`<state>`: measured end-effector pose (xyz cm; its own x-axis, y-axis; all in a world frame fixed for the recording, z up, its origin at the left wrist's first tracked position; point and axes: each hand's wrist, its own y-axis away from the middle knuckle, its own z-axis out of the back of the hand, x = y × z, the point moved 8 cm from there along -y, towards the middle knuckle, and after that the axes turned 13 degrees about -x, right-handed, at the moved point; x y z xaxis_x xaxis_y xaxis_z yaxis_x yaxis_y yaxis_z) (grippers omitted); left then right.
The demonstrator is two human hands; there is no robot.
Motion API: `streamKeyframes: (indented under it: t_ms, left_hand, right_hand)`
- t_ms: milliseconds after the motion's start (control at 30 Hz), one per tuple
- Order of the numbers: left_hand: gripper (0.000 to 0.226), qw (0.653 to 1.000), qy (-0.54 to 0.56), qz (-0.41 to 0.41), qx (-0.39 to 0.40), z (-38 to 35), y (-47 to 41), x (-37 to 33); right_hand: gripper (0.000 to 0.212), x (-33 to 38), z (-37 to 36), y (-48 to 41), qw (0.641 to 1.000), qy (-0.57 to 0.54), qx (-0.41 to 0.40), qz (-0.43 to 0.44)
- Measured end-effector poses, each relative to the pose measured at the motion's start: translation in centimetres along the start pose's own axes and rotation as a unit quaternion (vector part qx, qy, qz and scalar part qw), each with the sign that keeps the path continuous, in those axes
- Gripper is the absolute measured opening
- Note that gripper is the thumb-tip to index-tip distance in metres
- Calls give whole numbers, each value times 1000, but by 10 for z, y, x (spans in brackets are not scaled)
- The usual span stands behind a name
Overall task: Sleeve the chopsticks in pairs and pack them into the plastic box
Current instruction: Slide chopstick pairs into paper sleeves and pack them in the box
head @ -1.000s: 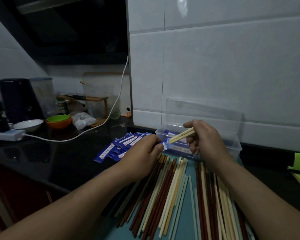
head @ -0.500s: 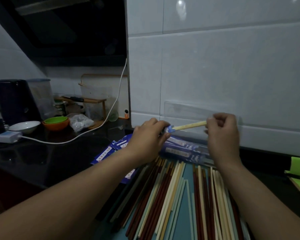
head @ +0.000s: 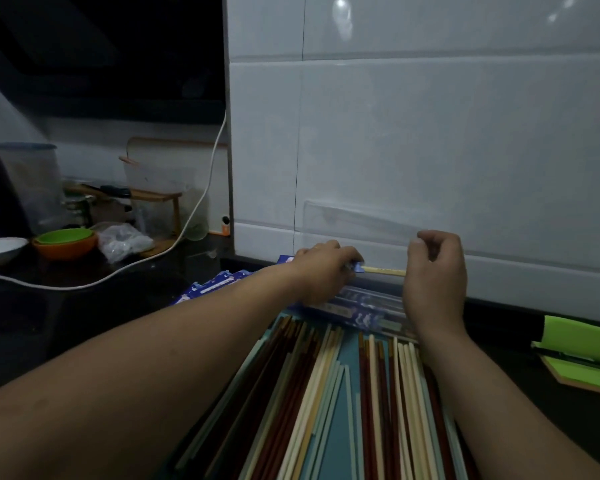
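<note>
Whereas the earlier views show a long cream length bare between the hands, only a short stub of the cream chopsticks shows now. The rest has slid into the blue paper sleeve. The left hand grips the sleeve at its mouth, fingers curled over it. The right hand, fingers curled and thumb up, appears to pinch the outer end of the pair, though the contact itself is hidden behind the knuckles. Both hands have drawn closer together and dropped lower, so the pair now lies level, just above the clear plastic box at the foot of the tiled wall.

I judge the sleeving of this pair nearly done — one more short push should seat it, and the box sits right underneath for the drop. Several sleeved pairs already lie in it.

Much work is left: many loose chopsticks cover the teal mat near the person, and spare sleeves lie fanned on the dark table to the left.
</note>
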<state>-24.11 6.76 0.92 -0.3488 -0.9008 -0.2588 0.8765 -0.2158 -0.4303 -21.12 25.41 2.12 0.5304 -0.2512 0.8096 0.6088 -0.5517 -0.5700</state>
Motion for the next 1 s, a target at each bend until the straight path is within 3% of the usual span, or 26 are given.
streamKeyframes:
  t_ms: [200,400,500,567,667,767,867,1000]
  left_hand:
    - [48,999,-4,12,43,-4,-1,2]
    - [46,999,10,29,37,3,15,8]
    - [44,997,54,46,40,6,24,7]
    - [41,997,54,43,34,9,28,4]
    - [33,1000,3,26,-5,15,32,5]
    - [35,999,-5,42,3,13,36,15]
    - [34,999,-1,22,-24,18,42,15]
    - [27,991,29,10,-128,41,57,17]
  right_hand:
    - [16,-1,-2,0,1000,7,3,9]
    - [11,-1,-4,1,999,23,19,22]
    - [21,-4,-14,5,994,66,80,45]
    - [32,-7,-26,14,972,144,154,103]
    - [43,-7,-39,32,897,300,241,218]
    - [50,-9,-43,39,850,376,278,242]
    - [47,-6,-41,37,864,354,261,243]
    - [31,13,-38,39,911,219,230,263]
